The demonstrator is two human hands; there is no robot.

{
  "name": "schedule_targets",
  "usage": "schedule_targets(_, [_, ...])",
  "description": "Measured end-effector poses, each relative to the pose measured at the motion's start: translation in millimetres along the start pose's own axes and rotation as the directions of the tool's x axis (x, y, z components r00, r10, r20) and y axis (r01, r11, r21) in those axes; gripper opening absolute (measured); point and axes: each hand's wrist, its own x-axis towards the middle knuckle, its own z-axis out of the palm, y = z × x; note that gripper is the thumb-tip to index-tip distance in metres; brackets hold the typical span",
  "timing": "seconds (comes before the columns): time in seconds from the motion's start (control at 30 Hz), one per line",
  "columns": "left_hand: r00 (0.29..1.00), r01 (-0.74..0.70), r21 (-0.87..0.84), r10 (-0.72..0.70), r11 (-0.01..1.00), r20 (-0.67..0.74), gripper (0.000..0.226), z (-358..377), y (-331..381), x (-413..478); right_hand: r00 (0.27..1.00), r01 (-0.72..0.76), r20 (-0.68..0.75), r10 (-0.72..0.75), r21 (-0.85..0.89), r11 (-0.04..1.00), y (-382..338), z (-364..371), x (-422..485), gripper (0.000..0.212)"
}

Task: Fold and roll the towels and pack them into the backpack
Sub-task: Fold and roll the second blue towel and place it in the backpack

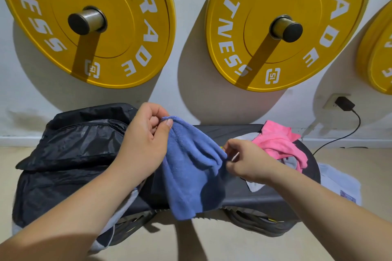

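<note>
In two hands (144, 142) (246, 161), one blue towel (191, 171).

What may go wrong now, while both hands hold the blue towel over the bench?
The blue towel hangs bunched from the left hand and right hand, pinched only at its edge, so it may slip or fold crooked. Its lower end droops past the bench edge and might brush the floor.

Forearms are bare — left hand (146, 144), right hand (246, 161) — nails short.

3 yellow weight plates (89, 25) on white wall (191, 27), beige floor (212, 243).
</note>
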Motion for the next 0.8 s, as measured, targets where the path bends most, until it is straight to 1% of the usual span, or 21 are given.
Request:
schedule_targets(0.03, [1.0, 0.005, -0.002, -0.005, 1.0, -0.001, 0.009, -1.2, -1.0, 0.9, 0.999, -0.034, -0.007, 0.034, 0.007, 0.999, 5.1, 1.5, 1.2, 0.02])
schedule_targets(0.13, [0.999, 0.026, -0.005, -0.026, 1.0, 0.046, 0.006, -0.4, -0.7, 0.2, 0.988, -0.147, -0.028, 0.153, 0.149, 0.978, 15.5, 6.3, 2.8, 0.022])
schedule_targets(0.2, [0.997, 0.027, -0.017, -0.026, 0.999, 0.066, 0.007, 2.4, 0.0, -1.7, 0.977, -0.166, -0.108, 0.183, 0.15, 0.975, 17.9, 7.9, 5.6, 0.019])
schedule_targets(0.3, [0.998, 0.021, -0.064, -0.017, 0.998, 0.059, 0.007, 5.9, 1.5, -2.1, 0.94, -0.166, -0.271, 0.206, 0.164, 0.972, 18.9, 8.1, 9.2, 0.016])
schedule_targets(0.33, [0.998, 0.026, -0.081, -0.021, 0.996, 0.067, 0.007, 6.9, 2.2, -2.3, 0.933, -0.157, -0.294, 0.206, 0.18, 0.971, 18.1, 8.2, 9.8, 0.014])
schedule_targets(0.37, [0.996, 0.031, -0.095, -0.023, 0.995, 0.083, 0.006, 8.1, 2.7, -2.9, 0.94, -0.144, -0.275, 0.2, 0.212, 0.967, 16.3, 9.2, 10.1, 0.012])
schedule_targets(0.43, [0.992, 0.034, -0.109, -0.021, 0.993, 0.122, 0.01, 10.9, 3.4, -5.0, 0.972, -0.114, -0.162, 0.17, 0.308, 0.945, 8.0, 15.3, 9.2, 0.011])
schedule_targets(0.5, [0.989, 0.022, -0.109, -0.006, 0.994, 0.148, 0.013, 12.7, 4.1, -6.8, 0.989, -0.091, -0.083, 0.124, 0.316, 0.944, 1.3, 25.3, 11.4, 0.012])
schedule_targets(0.57, [0.988, 0.015, -0.125, 0.005, 0.992, 0.153, 0.014, 12.6, 5.2, -7.0, 0.995, -0.078, -0.041, 0.096, 0.314, 0.946, -4.1, 36.5, 16.1, 0.014])
schedule_targets(0.63, [0.989, 0.019, -0.141, 0.003, 0.99, 0.151, 0.013, 11.1, 6.3, -6.3, 0.996, -0.083, 0.022, 0.081, 0.381, 0.921, -8.1, 46.3, 21.7, 0.013])
schedule_targets(0.7, [0.987, 0.019, -0.147, 0.004, 0.989, 0.158, 0.014, 8.6, 7.2, -6.1, 0.998, -0.067, 0.038, 0.055, 0.487, 0.871, -13.9, 50.6, 26.4, 0.045])
schedule_targets(0.73, [0.986, 0.022, -0.147, 0.004, 0.989, 0.168, 0.014, 7.1, 6.8, -6.0, 1.0, -0.029, 0.021, 0.021, 0.501, 0.865, -17.2, 49.9, 28.1, 0.054])
schedule_targets(0.77, [0.984, 0.025, -0.142, 0.0, 0.99, 0.177, 0.013, 5.6, 5.5, -5.8, 1.0, 0.013, 0.017, -0.025, 0.5, 0.866, -21.1, 48.0, 29.2, 0.049])
schedule_targets(0.8, [0.984, 0.027, -0.131, -0.003, 0.991, 0.181, 0.013, 4.0, 3.8, -5.2, 0.997, 0.046, 0.029, -0.07, 0.503, 0.863, -24.7, 45.2, 30.1, 0.036])
